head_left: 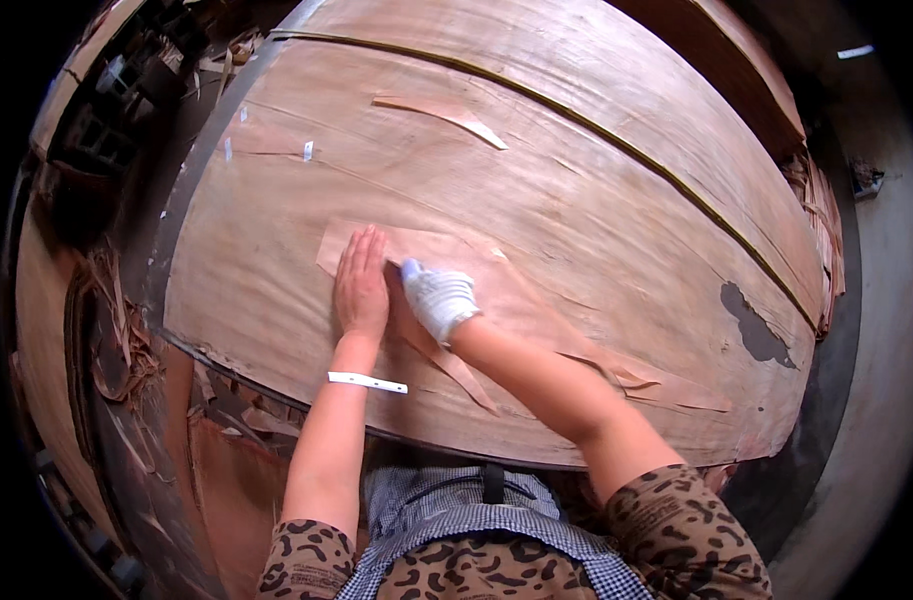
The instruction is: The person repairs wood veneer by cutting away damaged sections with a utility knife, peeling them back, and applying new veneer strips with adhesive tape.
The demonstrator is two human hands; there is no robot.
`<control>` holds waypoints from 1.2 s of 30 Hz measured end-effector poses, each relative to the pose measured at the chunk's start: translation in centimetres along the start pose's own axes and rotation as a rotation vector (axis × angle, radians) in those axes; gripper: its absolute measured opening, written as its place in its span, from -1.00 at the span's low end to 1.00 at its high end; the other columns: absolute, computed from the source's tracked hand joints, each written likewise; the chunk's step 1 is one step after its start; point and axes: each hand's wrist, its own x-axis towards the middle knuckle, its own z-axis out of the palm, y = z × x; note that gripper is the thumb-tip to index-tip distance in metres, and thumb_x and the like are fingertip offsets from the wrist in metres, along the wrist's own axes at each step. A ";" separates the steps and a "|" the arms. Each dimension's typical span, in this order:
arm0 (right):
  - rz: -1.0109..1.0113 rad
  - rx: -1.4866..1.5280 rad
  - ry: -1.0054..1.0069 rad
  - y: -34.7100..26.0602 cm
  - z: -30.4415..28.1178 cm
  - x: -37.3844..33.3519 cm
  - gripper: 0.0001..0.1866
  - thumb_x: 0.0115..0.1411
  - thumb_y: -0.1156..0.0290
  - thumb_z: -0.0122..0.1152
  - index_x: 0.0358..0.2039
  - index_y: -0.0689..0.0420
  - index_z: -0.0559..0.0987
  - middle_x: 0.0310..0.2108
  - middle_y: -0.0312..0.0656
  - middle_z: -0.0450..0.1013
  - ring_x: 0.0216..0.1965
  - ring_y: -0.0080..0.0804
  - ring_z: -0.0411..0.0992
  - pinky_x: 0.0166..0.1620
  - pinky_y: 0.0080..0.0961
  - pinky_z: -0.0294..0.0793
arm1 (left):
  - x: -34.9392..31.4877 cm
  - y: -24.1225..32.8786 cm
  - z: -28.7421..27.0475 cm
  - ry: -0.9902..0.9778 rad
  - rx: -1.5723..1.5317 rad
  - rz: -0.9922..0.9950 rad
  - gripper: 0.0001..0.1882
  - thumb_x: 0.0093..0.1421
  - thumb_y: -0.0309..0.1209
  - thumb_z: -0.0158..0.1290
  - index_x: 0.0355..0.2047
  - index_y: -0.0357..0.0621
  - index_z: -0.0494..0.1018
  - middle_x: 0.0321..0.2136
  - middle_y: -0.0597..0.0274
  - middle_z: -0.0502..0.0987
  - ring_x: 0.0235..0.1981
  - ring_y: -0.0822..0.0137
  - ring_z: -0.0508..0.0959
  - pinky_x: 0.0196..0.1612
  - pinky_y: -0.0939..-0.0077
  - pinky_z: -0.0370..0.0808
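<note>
My left hand (361,280) is bare and lies flat, fingers stretched forward, on a loose piece of thin wood veneer (476,268). My right hand (439,300) wears a white glove and is closed around what looks like a knife (392,264), mostly hidden by the fingers. Its dark tip is at the veneer, just right of my left fingers. A narrow veneer strip (456,375) curls toward me below the right hand. Under everything lies a large veneer sheet (266,260). A white perforated tape strip (368,382) lies across my left forearm.
A long dark gap (536,88) crosses the sheet's far part. A loose veneer sliver (441,115) lies beyond my hands. The sheet has a ragged hole (754,325) at right and small white tape pieces (308,151) at left. Veneer scraps (126,340) litter the left side.
</note>
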 end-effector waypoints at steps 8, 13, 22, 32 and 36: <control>-0.021 -0.191 -0.252 10.2 -3.4 -8.7 -0.82 0.16 0.26 -0.12 -0.44 0.07 0.39 -0.60 0.02 0.43 -0.60 -0.03 0.43 -0.61 -0.14 0.35 | -0.4 1.8 -1.7 -0.121 -0.013 -0.086 -0.10 -0.15 0.02 0.17 0.11 -0.18 0.11 0.17 0.14 0.08 0.23 0.13 -0.02 0.23 0.17 -0.03; -0.059 -0.280 -0.056 17.7 -2.9 -13.0 -0.87 0.12 0.32 0.00 -0.50 0.06 0.41 -0.68 -0.05 0.40 -0.68 -0.06 0.39 -0.67 -0.17 0.31 | 0.1 2.3 -2.0 -0.106 -0.057 -0.113 -0.11 -0.18 -0.02 0.20 0.10 -0.17 0.12 0.17 0.16 0.08 0.23 0.15 0.00 0.23 0.21 -0.03; -0.382 -0.230 -0.122 4.2 -3.3 2.8 -0.83 0.16 0.32 -0.14 -0.34 0.11 0.38 -0.48 -0.02 0.47 -0.47 -0.05 0.47 -0.53 -0.18 0.42 | 0.8 3.1 -2.5 -0.166 -0.082 -0.151 0.03 -0.31 -0.11 0.31 0.16 -0.10 0.04 0.17 0.24 0.06 0.24 0.18 -0.02 0.25 0.25 -0.07; 0.341 -0.158 -0.140 12.8 2.4 -14.1 -0.85 0.15 0.31 -0.14 -0.34 0.10 0.33 -0.48 0.04 0.47 -0.53 -0.02 0.47 -0.56 -0.07 0.38 | 0.1 2.9 -2.1 -0.159 -0.033 -0.135 -0.01 -0.24 0.02 0.23 0.16 -0.11 0.08 0.17 0.18 0.07 0.23 0.10 -0.03 0.24 0.21 -0.09; 0.124 -0.093 0.249 13.0 0.4 -14.6 -0.85 0.12 0.30 0.00 -0.34 0.06 0.33 -0.46 -0.05 0.44 -0.54 0.01 0.43 -0.54 -0.12 0.38 | 0.3 3.0 -2.5 -0.145 0.043 -0.117 -0.10 -0.18 -0.03 0.20 0.14 -0.09 0.11 0.15 0.15 0.11 0.21 0.08 0.02 0.22 0.20 -0.02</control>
